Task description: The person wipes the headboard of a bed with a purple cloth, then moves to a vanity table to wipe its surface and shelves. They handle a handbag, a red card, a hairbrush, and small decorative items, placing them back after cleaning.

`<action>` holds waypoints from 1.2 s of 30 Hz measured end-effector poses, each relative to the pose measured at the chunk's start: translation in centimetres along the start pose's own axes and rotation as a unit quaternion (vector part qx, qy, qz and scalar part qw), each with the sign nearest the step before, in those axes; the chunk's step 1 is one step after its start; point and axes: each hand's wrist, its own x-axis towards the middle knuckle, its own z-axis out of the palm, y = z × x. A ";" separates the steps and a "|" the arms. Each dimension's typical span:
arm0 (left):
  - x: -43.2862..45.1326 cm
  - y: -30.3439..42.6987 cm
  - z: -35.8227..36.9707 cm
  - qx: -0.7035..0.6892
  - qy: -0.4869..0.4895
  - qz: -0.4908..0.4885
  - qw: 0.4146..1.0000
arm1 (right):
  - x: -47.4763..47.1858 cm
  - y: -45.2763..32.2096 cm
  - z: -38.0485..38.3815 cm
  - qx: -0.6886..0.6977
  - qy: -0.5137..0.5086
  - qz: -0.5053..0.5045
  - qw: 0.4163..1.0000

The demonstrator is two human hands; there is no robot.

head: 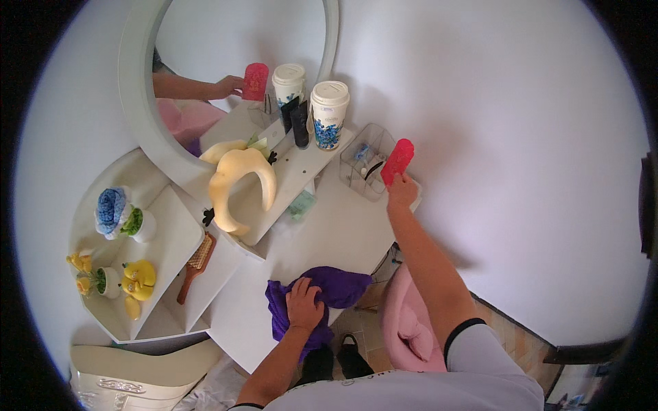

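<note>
My right hand (402, 190) is shut on the lower end of a red envelope (398, 160), held upright just right of a clear plastic organizer (354, 177) with small items inside. On the front edge of the white dressing table (308, 241), my left hand (305, 304) rests on a crumpled purple cloth (342, 285), part of which hangs over the edge. Whether its fingers grip the cloth is unclear. The round mirror (134, 77) reflects an arm and the envelope.
A raised shelf bears a lidded cup (329, 118), a black tube (299, 126) and a yellow headband (226, 190). Left stand a wooden hairbrush (197, 264), a crocheted potted flower (112, 210), another flowerpot (108, 282) and yellow duck figures (139, 280). A pink chair (393, 318) is below right.
</note>
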 end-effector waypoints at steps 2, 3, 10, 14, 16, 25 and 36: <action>0.0 -0.1 -0.1 -0.008 -0.006 -0.009 1.000 | -1.1 0.1 2.1 -0.012 0.033 -0.002 0.999; -0.1 0.1 -0.2 -0.007 -0.008 -0.012 1.000 | -1.5 0.2 3.0 -0.016 0.050 0.000 0.999; -0.1 -0.2 0.0 -0.002 0.013 -0.008 1.000 | -5.1 -2.5 2.3 -0.106 -0.005 -0.109 0.988; 0.1 -0.1 0.2 0.020 0.025 0.004 0.999 | -4.8 -1.8 1.3 -0.185 -0.016 -0.133 0.974; 0.1 0.1 0.1 0.022 0.025 0.000 0.999 | -4.5 -1.6 0.9 -0.180 -0.017 -0.149 0.972; -0.1 -0.1 0.3 0.010 0.010 -0.012 1.000 | -4.8 -0.8 1.8 -0.157 0.037 -0.213 0.964; -0.1 0.1 0.2 0.020 -0.011 -0.031 0.999 | -5.4 -4.5 -0.7 -0.217 -0.059 -0.098 0.969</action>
